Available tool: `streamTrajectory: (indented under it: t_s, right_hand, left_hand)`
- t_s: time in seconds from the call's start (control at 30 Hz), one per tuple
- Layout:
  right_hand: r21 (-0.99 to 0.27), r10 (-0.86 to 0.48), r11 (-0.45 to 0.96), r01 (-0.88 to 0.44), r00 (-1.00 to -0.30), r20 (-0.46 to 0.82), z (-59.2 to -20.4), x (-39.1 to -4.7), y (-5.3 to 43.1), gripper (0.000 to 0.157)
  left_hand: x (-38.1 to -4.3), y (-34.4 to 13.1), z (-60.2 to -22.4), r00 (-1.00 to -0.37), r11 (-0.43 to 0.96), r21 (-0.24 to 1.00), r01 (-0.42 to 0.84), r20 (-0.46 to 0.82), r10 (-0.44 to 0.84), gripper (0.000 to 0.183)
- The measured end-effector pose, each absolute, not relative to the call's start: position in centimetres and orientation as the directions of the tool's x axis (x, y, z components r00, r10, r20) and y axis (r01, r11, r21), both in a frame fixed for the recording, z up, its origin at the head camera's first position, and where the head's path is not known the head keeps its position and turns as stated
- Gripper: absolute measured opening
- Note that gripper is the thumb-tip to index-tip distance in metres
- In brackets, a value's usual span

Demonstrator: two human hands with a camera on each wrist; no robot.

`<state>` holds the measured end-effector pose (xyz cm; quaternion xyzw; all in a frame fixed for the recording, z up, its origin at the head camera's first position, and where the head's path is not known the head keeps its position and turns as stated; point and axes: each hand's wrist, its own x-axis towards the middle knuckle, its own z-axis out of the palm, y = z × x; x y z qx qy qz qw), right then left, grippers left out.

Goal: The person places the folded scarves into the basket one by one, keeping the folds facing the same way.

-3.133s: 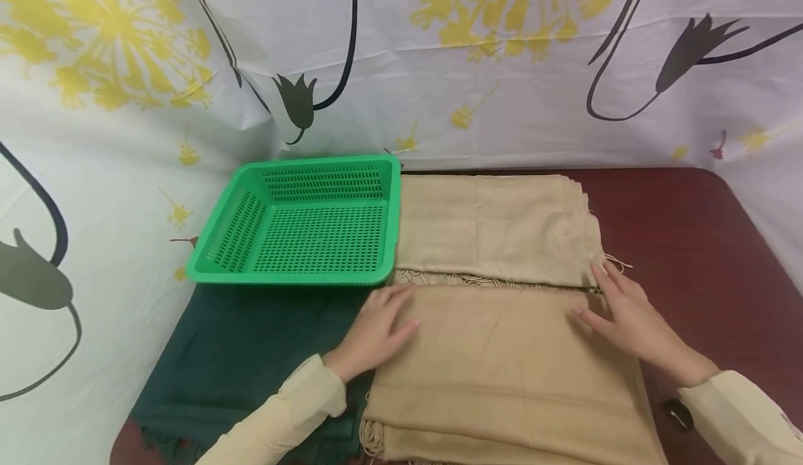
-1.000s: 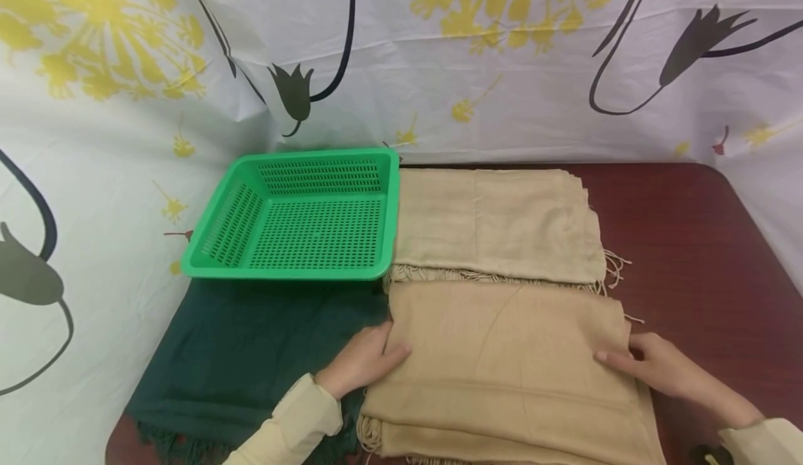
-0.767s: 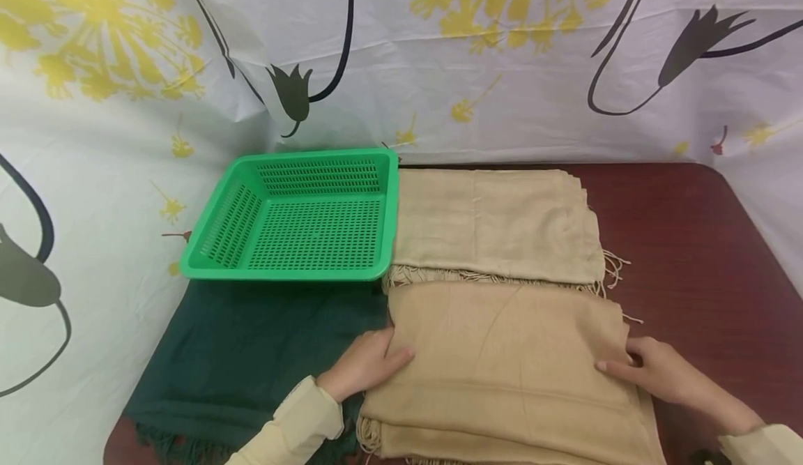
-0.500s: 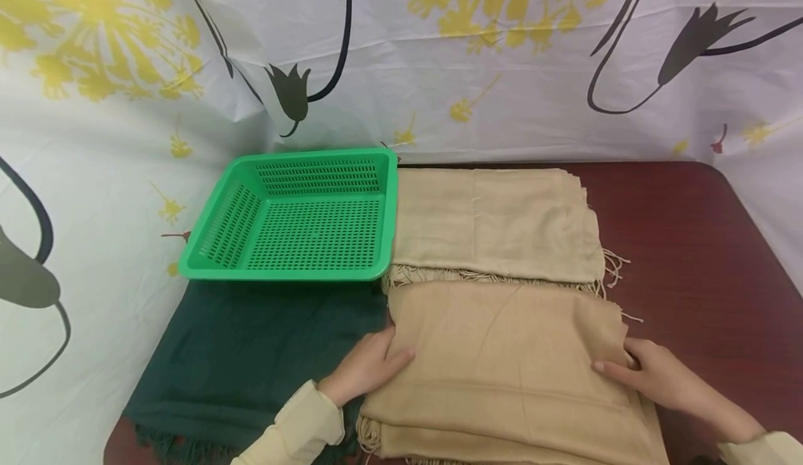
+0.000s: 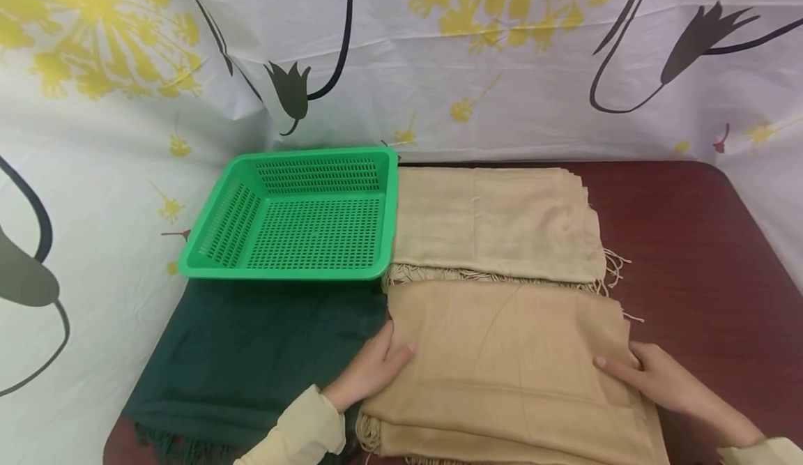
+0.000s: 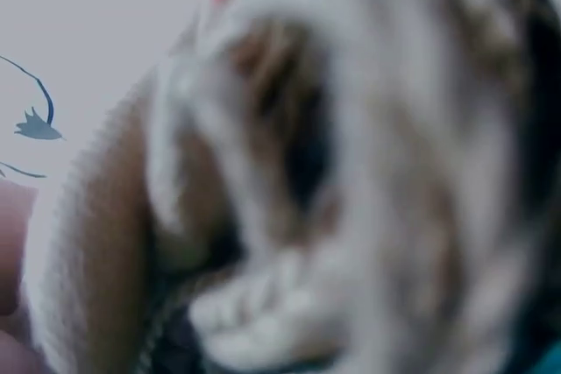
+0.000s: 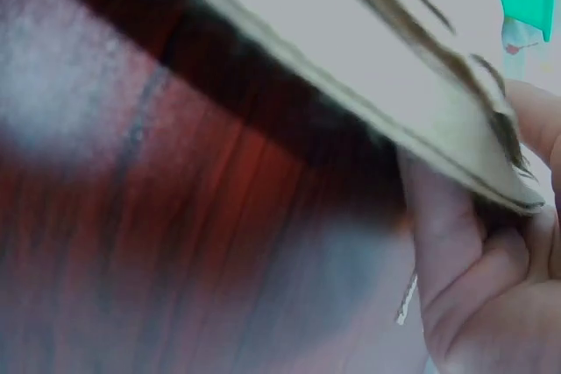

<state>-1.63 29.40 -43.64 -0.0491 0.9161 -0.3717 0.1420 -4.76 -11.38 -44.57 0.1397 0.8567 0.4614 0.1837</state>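
A folded beige fringed shawl (image 5: 502, 360) lies at the front middle of the table. My left hand (image 5: 371, 367) holds its left edge, thumb on top and the other fingertips mostly hidden at the side. At the right edge, my right hand (image 5: 665, 376) grips the shawl with the thumb above. In the right wrist view, fingers (image 7: 443, 225) reach beneath the lifted cloth layers. Blurred folds and fringe (image 6: 394, 129) fill the left wrist view. A second folded beige shawl (image 5: 489, 221) lies directly behind the first.
A green plastic basket (image 5: 288, 274) stands at the back left with nothing in it. In front of it a folded dark green fringed cloth (image 5: 263, 353) lies beside my left hand. The dark red table (image 5: 696, 256) ends at a patterned white curtain (image 5: 533, 116).
Both hands have come nearer from the front shawl's far corners, where they lay on the cloth. They now hold its side edges. Over the last second they have barely moved.
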Motion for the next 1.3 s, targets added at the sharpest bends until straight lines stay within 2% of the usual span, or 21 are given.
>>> streamTrajectory:
  t_s: [0.23,0.47,0.67,0.77,0.93,1.1,1.3]
  right_hand:
    - [-0.682,-0.185,0.730,-0.057,-0.976,-0.117,-43.7,-1.3,29.3,0.018]
    - [-0.687,-0.180,0.720,-0.093,-0.982,-0.056,-43.3,-1.1,29.2,0.007]
    - [-0.718,-0.110,0.693,-0.065,-0.994,-0.016,-42.7,-0.9,29.1,0.006]
    - [-0.717,-0.083,0.696,-0.047,-0.996,-0.016,-42.4,-0.8,28.9,0.009]
    - [-0.727,-0.046,0.686,-0.029,-0.999,-0.003,-41.7,-0.7,28.6,0.023]
    - [-0.749,-0.036,0.661,-0.052,-0.999,0.038,-41.2,-0.7,28.4,0.035]
    - [-0.782,-0.004,0.623,-0.007,-1.000,0.006,-40.4,-0.6,28.0,0.031]
  left_hand:
    - [-4.6,-11.0,-44.4,-0.917,0.515,0.855,0.063,-0.154,0.369,0.056]
    - [-4.9,-11.1,-44.4,-0.929,0.442,0.894,0.079,-0.095,0.358,0.032]
    - [-4.8,-11.1,-43.9,-0.940,0.444,0.889,0.109,-0.052,0.336,0.024]
    - [-4.7,-11.1,-43.7,-0.943,0.450,0.885,0.119,-0.041,0.329,0.023]
    - [-4.5,-11.0,-43.0,-0.944,0.406,0.911,0.074,-0.067,0.323,0.023]
    - [-4.0,-10.7,-40.5,-0.940,0.341,0.940,0.006,-0.111,0.323,0.024]
    - [-3.4,-10.3,-38.4,-0.945,0.317,0.948,-0.018,-0.120,0.305,0.023]
